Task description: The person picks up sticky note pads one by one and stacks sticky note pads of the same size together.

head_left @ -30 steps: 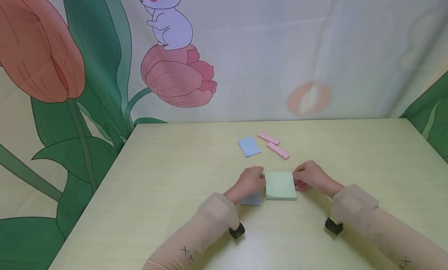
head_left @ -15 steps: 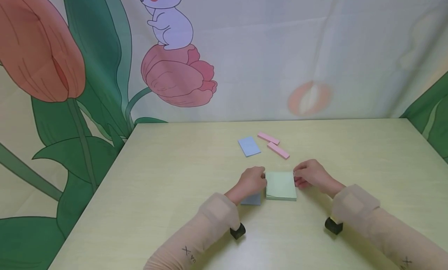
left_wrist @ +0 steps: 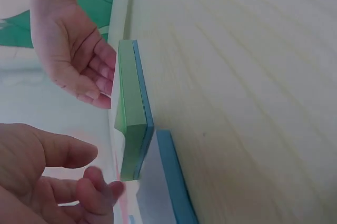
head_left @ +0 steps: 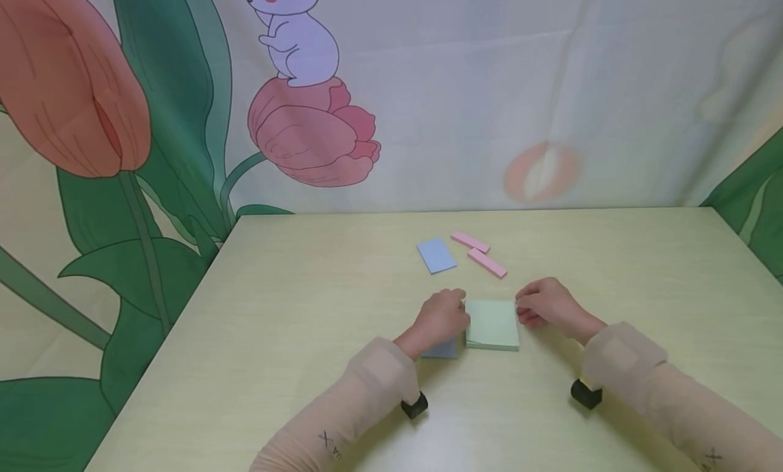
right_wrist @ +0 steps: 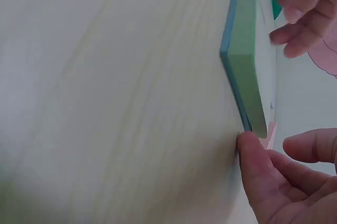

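A square light-green sticky note pad (head_left: 492, 325) lies on the table on top of a thin blue layer (left_wrist: 143, 98), which shows in both wrist views. At its left edge is my left hand (head_left: 436, 319), fingertips right at the side and thumb apart from the fingers. My right hand (head_left: 553, 307) is at the opposite edge; in the right wrist view its fingertip (right_wrist: 247, 142) meets the pad's corner while the thumb stays off. A blue pad (head_left: 442, 349) lies partly hidden beneath my left hand and wrist.
Beyond the hands lie another blue pad (head_left: 437, 256) and two narrow pink pads (head_left: 487, 262), close together. The pale wooden table (head_left: 293, 288) ends at a printed curtain (head_left: 440, 118) along its back edge.
My left fingertips have shifted slightly right, over the green pad's left edge. The right hand has edged slightly away from the person. The pads have hardly moved.
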Demonstrator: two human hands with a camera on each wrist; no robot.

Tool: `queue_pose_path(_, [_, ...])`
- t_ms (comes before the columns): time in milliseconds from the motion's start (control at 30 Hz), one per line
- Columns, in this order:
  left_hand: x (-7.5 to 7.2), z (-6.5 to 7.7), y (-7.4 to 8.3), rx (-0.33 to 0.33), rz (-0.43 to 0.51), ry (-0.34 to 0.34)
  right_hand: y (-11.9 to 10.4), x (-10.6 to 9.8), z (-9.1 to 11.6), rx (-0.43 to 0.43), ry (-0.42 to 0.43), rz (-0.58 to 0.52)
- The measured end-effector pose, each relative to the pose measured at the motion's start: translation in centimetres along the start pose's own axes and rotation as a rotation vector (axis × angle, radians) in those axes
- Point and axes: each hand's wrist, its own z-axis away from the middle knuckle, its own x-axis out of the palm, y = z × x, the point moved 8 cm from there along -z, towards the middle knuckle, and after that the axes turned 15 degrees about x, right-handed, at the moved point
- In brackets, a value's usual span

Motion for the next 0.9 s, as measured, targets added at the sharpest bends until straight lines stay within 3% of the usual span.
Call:
queue_pose_path(167, [-0.1,0.5,0.9,0.018,-0.080,-0.022,-1.5,-0.6,0.4,-0.155,0.132,0.181])
queue_pose_path(300, [0.5,0.8,2.3,0.120,-0.225,-0.118,-3.1,-0.5,0.8,-0.302,0.224,0.287])
queue_pose_path(467, [1.9,0.9,3.5,0.229,-0.367,-0.190,-4.6,0.7,0.6,-0.383,0.250,0.364])
queue_pose_path(667, [2.9,0.6,4.6,0.262,-0.477,-0.204,-6.0,2.3,0.6,-0.444,0.270,0.486])
queue_pose_path(900, [3.3,0.5,5.3,0.260,-0.532,-0.211,-5.9,2.8,0.2,-0.389,0.271,0.538])
